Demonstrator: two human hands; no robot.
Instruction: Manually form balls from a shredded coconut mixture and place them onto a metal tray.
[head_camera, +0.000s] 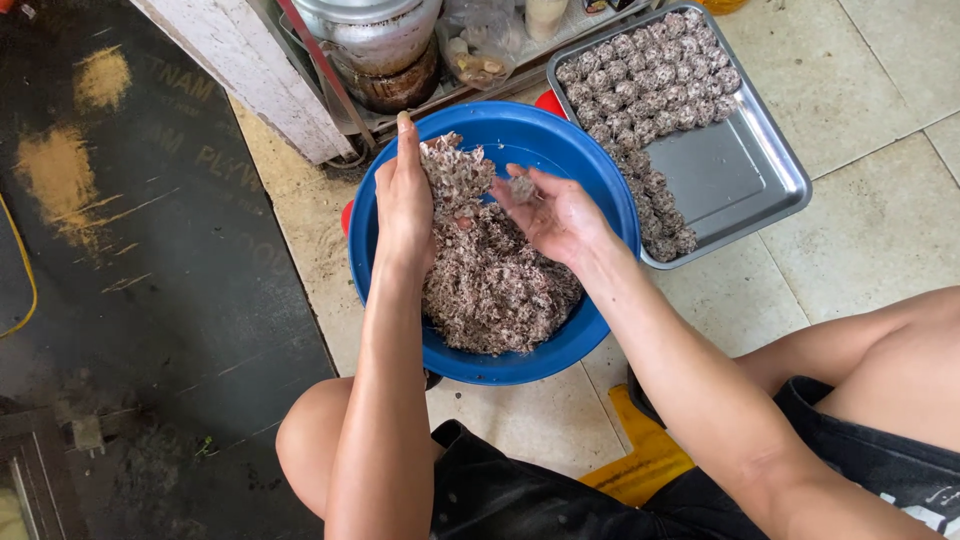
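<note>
A steel tray (735, 175) lies on the tiled floor (880, 230) just right of a blue basin (590, 175), touching its rim; rows of rolled balls (650, 85) of the same mixture fill its far end and left side, while the near right part is bare metal. Beyond the basin stand a metal pot (375, 35) on a low rack and a clear plastic bag (480, 50), and a dark printed board (150, 230) covers the floor to the left. The person's knees flank the basin, which holds a heap of minced mixture (495, 290), brownish-pink and flecked with pale and dark bits, coarse and sticky. The left hand (405, 205) stands edge-up over the basin, its grip cupped around a raised clump of mixture (455, 175) pressed against the palm. The right hand (555, 215) hovers opposite, palm turned up, its grip loose with a small lump (521, 187) resting at the fingertips. Nothing blocks the way between basin and tray.
</note>
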